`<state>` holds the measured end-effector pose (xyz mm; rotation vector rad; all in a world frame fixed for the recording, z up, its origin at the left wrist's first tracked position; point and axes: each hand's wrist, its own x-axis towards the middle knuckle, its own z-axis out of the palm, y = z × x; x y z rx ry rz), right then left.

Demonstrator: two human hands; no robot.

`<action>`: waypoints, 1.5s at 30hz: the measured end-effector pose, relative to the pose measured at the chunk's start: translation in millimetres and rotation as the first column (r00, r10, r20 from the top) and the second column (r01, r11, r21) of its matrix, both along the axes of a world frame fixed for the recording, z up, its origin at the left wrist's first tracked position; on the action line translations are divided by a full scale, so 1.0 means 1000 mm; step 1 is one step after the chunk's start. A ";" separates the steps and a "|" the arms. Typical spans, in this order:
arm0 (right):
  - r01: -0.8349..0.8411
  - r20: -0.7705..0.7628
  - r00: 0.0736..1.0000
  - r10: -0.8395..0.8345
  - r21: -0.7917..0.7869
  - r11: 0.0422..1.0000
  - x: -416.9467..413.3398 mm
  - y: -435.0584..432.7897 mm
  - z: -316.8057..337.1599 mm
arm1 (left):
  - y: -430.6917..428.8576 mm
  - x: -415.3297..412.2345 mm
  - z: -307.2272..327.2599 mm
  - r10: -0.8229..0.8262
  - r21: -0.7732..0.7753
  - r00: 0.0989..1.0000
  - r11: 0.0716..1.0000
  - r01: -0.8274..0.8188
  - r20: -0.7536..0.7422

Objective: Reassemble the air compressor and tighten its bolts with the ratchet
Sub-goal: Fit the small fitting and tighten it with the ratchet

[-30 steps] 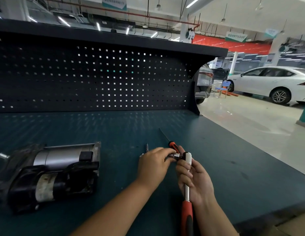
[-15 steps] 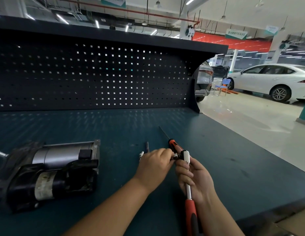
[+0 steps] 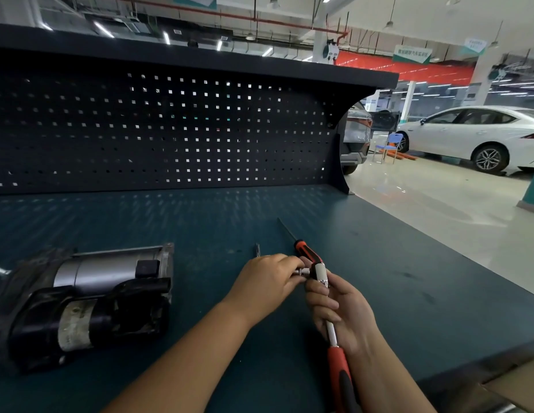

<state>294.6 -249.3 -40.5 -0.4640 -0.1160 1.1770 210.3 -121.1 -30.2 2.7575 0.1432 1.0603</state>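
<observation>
While the ratchet [image 3: 332, 338] is still gripped by the right hand [image 3: 340, 311] and its socket [image 3: 303, 272] pinched by the left hand [image 3: 265, 278], the air compressor [image 3: 89, 299] is left untouched, well left of the fingers [image 3: 283, 265].

The left hand [image 3: 265, 278] has eased slightly away from the right hand [image 3: 340, 311], so a small knurled silver piece [image 3: 302, 272] now shows between its fingertips and the ratchet [image 3: 336, 363] head. The right hand tips the ratchet so its head leans toward the left hand. More of the screwdriver [image 3: 307, 253] handle shows beyond both hands, perhaps only because the camera moved.
</observation>
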 end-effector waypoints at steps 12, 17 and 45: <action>-0.189 0.076 0.979 0.189 -0.008 0.982 -0.004 -0.002 0.001 | -0.008 0.000 0.002 0.000 -0.115 1.000 0.993 0.000 0.001; -0.239 0.096 0.966 0.239 -0.010 0.971 -0.004 -0.004 0.001 | -0.009 0.000 0.001 0.005 -0.055 1.000 0.998 -0.005 0.011; -0.212 0.224 0.950 0.216 -0.042 0.976 -0.022 0.000 0.006 | -0.012 -0.014 0.005 0.044 -0.009 0.997 0.999 -0.045 -0.056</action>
